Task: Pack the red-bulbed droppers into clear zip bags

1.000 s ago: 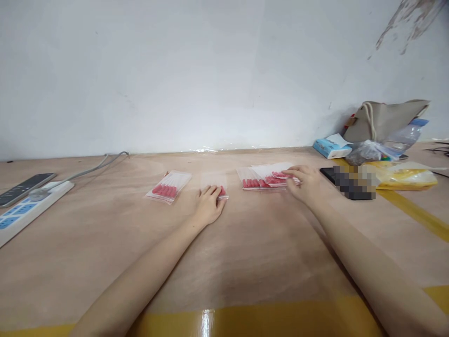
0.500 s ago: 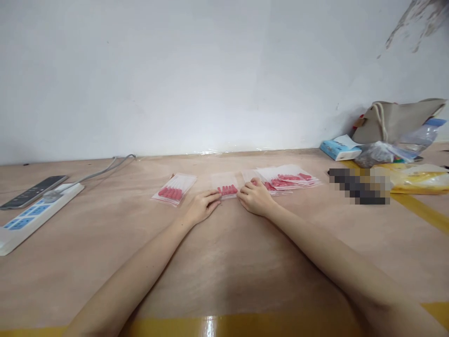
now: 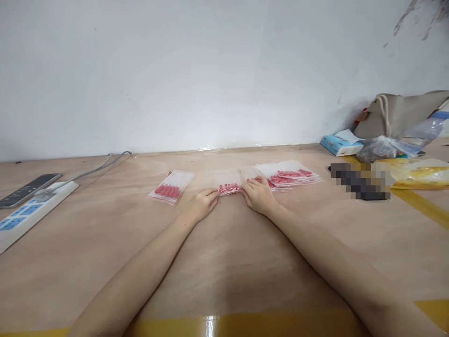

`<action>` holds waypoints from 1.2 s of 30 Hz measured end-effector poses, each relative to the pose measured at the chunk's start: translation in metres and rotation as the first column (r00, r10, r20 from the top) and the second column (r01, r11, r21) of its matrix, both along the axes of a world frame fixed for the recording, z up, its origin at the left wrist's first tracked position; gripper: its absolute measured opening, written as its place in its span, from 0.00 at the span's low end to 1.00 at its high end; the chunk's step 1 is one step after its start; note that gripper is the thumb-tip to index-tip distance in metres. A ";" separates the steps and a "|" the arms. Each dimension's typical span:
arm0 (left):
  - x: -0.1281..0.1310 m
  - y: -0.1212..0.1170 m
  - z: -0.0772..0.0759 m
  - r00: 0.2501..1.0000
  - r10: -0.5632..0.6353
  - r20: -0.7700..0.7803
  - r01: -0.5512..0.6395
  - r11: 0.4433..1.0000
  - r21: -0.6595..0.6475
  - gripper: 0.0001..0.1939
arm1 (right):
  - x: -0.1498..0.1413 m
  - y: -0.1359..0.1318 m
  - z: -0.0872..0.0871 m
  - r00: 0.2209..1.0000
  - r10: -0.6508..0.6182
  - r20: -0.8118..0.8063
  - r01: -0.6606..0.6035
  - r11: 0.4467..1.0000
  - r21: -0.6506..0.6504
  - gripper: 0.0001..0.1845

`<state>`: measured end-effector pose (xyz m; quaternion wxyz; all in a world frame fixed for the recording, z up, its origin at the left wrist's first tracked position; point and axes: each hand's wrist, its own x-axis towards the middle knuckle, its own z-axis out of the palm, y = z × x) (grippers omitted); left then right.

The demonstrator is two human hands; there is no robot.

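On the wooden table a small clear bag of red-tipped sticks lies flat between my two hands. My left hand pinches its near left corner with curled fingers. My right hand grips its near right corner, fingers bent on the plastic. A second such bag lies alone to the left of my left hand. A pile of several more bags spreads just right of my right hand, overlapping one another.
A white power strip with a grey cable and a dark phone lie at the left. At the back right stand a beige drawstring bag, a blue box, plastic bags and a yellow packet. Yellow tape runs along the near edge.
My right hand left the pile on the right and came left to the middle bag. My left hand slid from on top of that bag to its corner. The view shifted slightly.
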<state>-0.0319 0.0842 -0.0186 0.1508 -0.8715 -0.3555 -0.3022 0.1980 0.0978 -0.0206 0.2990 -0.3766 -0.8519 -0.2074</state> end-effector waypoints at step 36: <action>0.029 -0.001 0.004 0.989 -0.147 0.032 0.140 0.975 0.172 0.07 | -0.007 -0.009 0.008 0.994 0.113 0.016 -0.114 0.984 0.141 0.11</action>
